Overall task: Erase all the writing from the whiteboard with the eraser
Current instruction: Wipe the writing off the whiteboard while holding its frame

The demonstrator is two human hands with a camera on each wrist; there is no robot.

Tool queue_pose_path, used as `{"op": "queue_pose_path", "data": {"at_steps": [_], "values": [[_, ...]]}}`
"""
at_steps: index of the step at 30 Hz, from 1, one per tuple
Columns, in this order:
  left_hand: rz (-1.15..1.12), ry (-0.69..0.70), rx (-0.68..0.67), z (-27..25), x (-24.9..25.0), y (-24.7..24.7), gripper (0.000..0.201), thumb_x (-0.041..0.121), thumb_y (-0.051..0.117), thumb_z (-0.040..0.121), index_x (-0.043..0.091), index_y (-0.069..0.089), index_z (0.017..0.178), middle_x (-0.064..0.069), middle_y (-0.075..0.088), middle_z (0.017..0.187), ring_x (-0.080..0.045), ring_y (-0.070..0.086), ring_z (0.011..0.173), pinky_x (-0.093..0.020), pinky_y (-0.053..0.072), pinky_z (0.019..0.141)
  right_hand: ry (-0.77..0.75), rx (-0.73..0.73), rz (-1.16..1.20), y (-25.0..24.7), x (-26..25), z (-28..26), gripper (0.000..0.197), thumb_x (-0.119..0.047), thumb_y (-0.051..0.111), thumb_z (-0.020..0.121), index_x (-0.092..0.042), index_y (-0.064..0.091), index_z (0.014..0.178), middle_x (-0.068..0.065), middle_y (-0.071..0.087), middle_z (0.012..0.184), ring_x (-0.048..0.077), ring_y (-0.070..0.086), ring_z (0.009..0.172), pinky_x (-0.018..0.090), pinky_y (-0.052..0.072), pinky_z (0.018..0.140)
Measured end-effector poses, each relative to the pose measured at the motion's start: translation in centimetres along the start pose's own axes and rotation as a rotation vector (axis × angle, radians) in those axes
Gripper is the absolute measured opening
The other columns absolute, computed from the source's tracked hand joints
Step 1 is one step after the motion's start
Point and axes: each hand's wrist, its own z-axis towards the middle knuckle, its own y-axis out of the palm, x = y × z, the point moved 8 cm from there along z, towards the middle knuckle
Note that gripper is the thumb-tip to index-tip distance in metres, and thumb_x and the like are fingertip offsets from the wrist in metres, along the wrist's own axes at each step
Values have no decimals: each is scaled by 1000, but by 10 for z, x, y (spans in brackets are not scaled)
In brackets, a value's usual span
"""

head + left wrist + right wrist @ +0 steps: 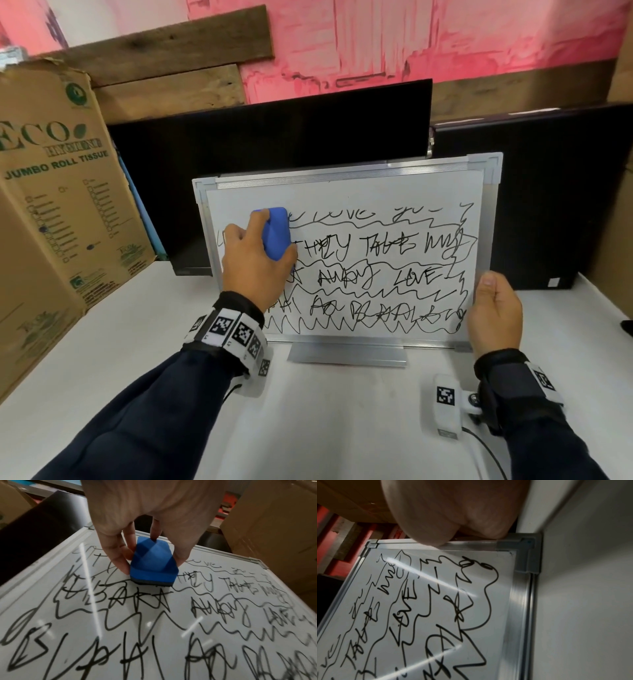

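Note:
A small whiteboard [346,192] in a silver frame stands propped upright on the white table, covered in black scribbled writing [383,274]. My left hand [253,263] grips a blue eraser [275,233] and presses its dark felt side against the board's upper left, where the top strip looks partly wiped. From the left wrist, the eraser [153,563] sits between thumb and fingers on the whiteboard [51,574]. My right hand [495,308] grips the board's right edge near the bottom corner. In the right wrist view the right hand [453,513] lies over the frame [522,601].
A large cardboard box [58,205] labelled jumbo roll tissue stands at the left. Two black monitors [274,144] lean behind the board. A silver stand [346,354] sits under the board. More cardboard rises at the far right [620,51].

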Motion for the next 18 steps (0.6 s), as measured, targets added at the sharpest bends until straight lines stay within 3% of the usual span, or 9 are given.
{"op": "queue_pose_path", "data": {"at_steps": [6,9,11,18], "values": [[-3,32,-12,-3,10,6,66,44,78,84,33,42,138,-1,41,110,-17,49,85,-30,49,76,17,5,-1,0,4,1,29,-34,35,108,-22,55,91,-2,59,84,22,57,85,37,50,79],[-3,35,-32,-5,13,12,69,45,77,84,32,41,141,-2,39,111,-18,49,87,-30,49,77,19,2,-11,0,1,0,29,-34,35,108,-29,53,85,-8,54,80,18,53,82,34,47,78],[15,71,-74,-12,16,19,70,47,77,84,32,40,142,-2,39,112,-17,49,87,-29,48,78,25,-2,-13,0,0,0,29,-33,34,108,-26,53,87,-9,53,79,17,52,82,35,47,78],[-1,60,-45,-10,26,16,62,43,78,83,30,43,133,-2,40,109,-14,46,80,-28,43,72,33,0,-19,-2,-1,-1,30,-32,34,108,-17,57,96,-2,60,87,12,56,83,27,46,75]]}}
